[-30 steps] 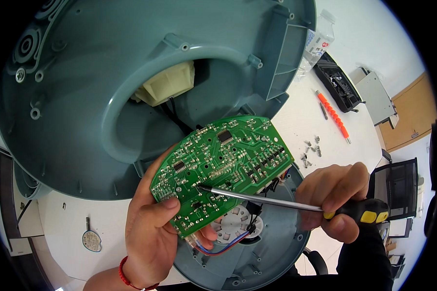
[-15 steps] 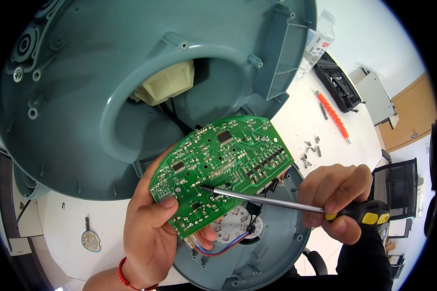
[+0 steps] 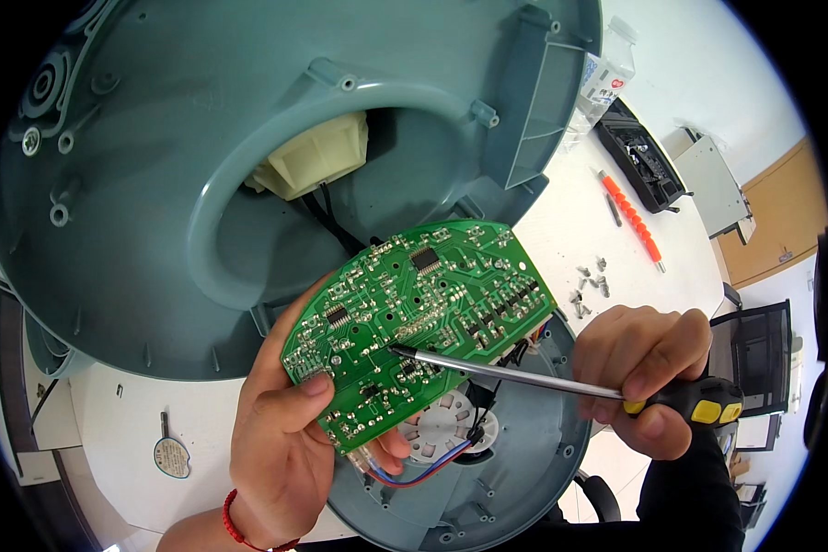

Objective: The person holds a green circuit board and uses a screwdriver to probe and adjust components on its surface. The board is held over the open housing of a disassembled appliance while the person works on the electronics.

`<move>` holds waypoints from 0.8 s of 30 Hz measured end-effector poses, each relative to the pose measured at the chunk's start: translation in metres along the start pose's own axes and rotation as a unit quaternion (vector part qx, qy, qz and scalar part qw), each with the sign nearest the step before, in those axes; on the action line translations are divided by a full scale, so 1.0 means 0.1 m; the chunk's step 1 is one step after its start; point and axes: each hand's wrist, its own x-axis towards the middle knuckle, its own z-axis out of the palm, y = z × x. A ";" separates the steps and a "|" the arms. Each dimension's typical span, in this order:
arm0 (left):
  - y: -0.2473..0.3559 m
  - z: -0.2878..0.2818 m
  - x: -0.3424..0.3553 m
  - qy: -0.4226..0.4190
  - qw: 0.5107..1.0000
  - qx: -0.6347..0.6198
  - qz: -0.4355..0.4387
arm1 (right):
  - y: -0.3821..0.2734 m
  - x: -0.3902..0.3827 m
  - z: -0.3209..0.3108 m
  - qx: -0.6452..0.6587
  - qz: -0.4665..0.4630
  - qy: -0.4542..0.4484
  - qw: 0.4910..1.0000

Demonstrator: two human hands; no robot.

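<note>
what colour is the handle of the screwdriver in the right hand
The screwdriver handle is black with yellow patches, seen best in the head view.

Around the white table point(image 3: 676, 290) are a pale wall point(image 3: 713, 60), brown panel point(image 3: 771, 213) and light floor tiles point(image 3: 614, 465).

Workshop-like room: white table point(image 3: 110, 451), screwdriver point(image 3: 543, 379), black tool case point(image 3: 639, 155), loose screws point(image 3: 603, 289)
</note>
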 end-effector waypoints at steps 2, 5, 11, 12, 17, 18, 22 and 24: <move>-0.01 0.01 0.00 0.005 1.000 -0.015 0.003 | 0.00 0.00 0.01 -0.004 -0.004 0.006 1.000; -0.01 0.00 0.00 0.001 1.000 -0.015 0.008 | -0.01 0.00 0.02 -0.007 -0.004 0.011 1.000; -0.01 0.00 0.00 -0.004 1.000 -0.020 0.011 | -0.03 0.01 -0.01 -0.017 0.003 0.008 1.000; -0.01 0.00 0.00 -0.003 1.000 -0.022 0.010 | -0.03 0.01 -0.01 -0.018 0.003 0.010 1.000; -0.01 -0.02 0.00 -0.007 1.000 -0.021 0.011 | -0.02 0.00 0.01 -0.023 -0.001 0.020 1.000; -0.01 -0.01 0.00 -0.007 1.000 -0.021 0.010 | -0.03 0.01 0.00 -0.027 -0.002 0.021 0.999; -0.01 0.00 0.00 -0.002 0.999 -0.030 0.012 | -0.05 0.01 -0.01 -0.036 -0.003 0.023 0.999; -0.01 -0.01 0.00 -0.002 0.999 -0.031 0.013 | -0.04 0.01 -0.01 -0.035 -0.004 0.024 0.999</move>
